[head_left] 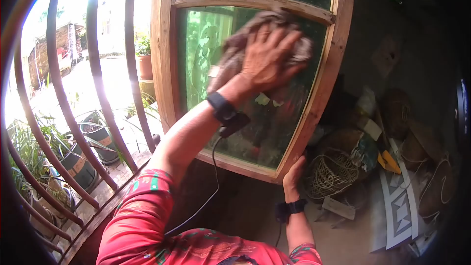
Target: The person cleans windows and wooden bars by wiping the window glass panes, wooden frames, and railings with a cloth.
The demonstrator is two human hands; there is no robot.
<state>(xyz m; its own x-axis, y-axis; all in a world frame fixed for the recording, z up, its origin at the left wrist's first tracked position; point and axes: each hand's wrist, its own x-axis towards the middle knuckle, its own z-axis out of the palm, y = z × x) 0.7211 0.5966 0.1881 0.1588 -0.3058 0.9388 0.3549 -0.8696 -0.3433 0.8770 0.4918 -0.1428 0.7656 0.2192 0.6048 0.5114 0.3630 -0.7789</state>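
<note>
A wooden-framed window sash (312, 113) with green-tinted glass stands in front of me. My left hand (269, 56) presses a crumpled brownish-grey cloth (235, 51) against the lower pane, its fingers slightly spread over the cloth. Hand and cloth are a little blurred. Pale patches show on the glass left of the cloth and just below it. At the sash's lower right corner, my right hand (293, 174) holds the frame's edge; most of its fingers are hidden. Both wrists wear black bands with devices, and a thin cable (216, 167) hangs from the left one.
Curved metal bars (95, 88) run along the left, with potted plants (73, 162) beyond them in bright light. On the dark right side lie a wire or rope basket (331, 174), a small wooden stool (338, 208), a patterned white panel (400, 206) and a yellow-orange object (389, 161).
</note>
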